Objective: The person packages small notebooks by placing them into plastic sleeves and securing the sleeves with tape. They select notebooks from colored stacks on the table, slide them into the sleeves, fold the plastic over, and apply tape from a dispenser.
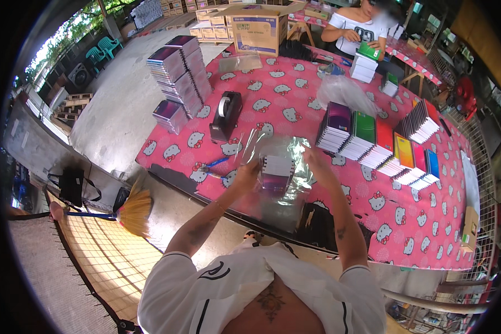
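A small bundle of spiral notebooks [277, 181] with a purple cover is at the table's near edge, in front of me. Clear, shiny plastic [299, 183] surrounds it, like a loose bag. My left hand [246, 177] is closed at the bundle's left side, gripping the notebooks; its fingertips are partly hidden. On the other side, my right hand [320, 167] is closed at the right edge of the plastic, apart from the notebooks. Blue-handled scissors [215, 164] lie left of my left hand. Beyond them stands a black tape dispenser [226, 117].
Tall stacks of wrapped notebooks [175, 78] stand at the far left of the pink table [387, 209]. Rows of coloured notebooks [364, 136] fill the right side, near crumpled plastic [345, 94]. A cardboard box [255, 34] stands behind. Across the table a person [353, 33] handles green notebooks.
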Demonstrator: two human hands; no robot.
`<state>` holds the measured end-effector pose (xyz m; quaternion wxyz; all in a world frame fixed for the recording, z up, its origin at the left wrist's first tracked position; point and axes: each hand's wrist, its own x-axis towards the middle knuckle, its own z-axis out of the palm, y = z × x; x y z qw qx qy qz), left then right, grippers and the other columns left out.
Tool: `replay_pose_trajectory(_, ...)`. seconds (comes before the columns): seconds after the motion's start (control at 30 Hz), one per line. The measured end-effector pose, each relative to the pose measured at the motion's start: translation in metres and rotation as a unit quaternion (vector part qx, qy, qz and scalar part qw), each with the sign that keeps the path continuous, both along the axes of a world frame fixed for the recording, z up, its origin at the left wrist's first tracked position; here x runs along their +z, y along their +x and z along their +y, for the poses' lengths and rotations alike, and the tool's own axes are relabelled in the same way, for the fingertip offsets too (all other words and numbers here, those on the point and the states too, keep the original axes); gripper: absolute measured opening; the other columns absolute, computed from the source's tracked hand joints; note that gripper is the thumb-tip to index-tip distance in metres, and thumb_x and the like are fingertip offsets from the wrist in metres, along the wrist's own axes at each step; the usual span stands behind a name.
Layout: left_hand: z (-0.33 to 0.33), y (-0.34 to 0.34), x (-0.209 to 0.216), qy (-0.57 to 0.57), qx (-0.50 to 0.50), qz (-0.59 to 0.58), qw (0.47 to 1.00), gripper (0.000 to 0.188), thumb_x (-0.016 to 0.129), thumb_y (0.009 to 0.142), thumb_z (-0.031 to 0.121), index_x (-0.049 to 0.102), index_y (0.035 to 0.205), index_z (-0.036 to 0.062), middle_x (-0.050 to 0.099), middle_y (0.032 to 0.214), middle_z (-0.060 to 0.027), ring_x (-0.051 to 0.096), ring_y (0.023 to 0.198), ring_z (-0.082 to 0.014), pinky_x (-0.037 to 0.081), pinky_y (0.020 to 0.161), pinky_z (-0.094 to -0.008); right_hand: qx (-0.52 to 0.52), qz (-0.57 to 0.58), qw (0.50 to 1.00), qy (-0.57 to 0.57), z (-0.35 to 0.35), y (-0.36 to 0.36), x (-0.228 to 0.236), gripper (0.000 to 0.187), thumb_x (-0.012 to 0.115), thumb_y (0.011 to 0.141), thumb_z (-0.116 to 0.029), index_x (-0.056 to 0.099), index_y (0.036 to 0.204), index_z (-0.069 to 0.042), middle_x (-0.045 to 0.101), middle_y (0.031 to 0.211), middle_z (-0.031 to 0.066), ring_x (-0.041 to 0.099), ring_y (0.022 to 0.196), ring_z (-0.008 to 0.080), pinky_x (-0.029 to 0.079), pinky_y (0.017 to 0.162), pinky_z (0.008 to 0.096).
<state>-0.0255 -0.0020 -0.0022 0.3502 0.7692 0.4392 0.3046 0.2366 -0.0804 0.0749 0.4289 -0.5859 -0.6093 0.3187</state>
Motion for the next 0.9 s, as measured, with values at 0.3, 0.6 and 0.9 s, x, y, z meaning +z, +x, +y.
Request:
replay_pose_trajectory(0.3, 0.189, -0.112, 0.042, -0.264, 0.147, -0.144, 0.942, 0.036, 0.072, 0.087, 0.027, 0.067, 0.114, 0.0043, 0.068, 0.090, -0.0046, 0.066, 0.081, -0.0188, 0.052, 0.071, -0.0321, -0.048, -0.285, 0.931, 0.224, -0.032, -0.067, 0.068, 0.023, 0.074, 0.081, -0.025, 0.069, 0.100, -0.013, 0.057, 0.126, 0.0067, 0.053, 0.118, 0.0268, 0.034, 0.103, 0.0494)
replay_pose_trajectory(0.6, 0.169, -0.112, -0.012, -0.064, 0.184, -0.079, 0.978, 0.019, 0.071, 0.083, 0.024, 0.072, 0.086, 0.0058, 0.072, 0.083, -0.0158, 0.069, 0.073, -0.0331, 0.055, 0.065, -0.0416, -0.083, -0.366, 0.916, 0.138, -0.014, -0.119, 0.047, 0.036, 0.073, 0.082, -0.033, 0.069, 0.112, -0.013, 0.069, 0.102, 0.0014, 0.064, 0.097, 0.0209, 0.036, 0.094, 0.0429)
replay_pose_trajectory(0.9, 0.086, -0.057, 0.090, -0.020, -0.343, -0.176, 0.922, 0.025, 0.065, 0.090, -0.001, 0.070, 0.114, 0.0065, 0.069, 0.096, -0.0047, 0.063, 0.083, -0.0095, 0.051, 0.067, -0.0282, -0.087, -0.391, 0.912, 0.091, -0.009, -0.126, 0.058, 0.039, 0.074, 0.080, -0.038, 0.071, 0.110, -0.013, 0.071, 0.096, 0.0016, 0.065, 0.093, 0.0200, 0.036, 0.091, 0.0416)
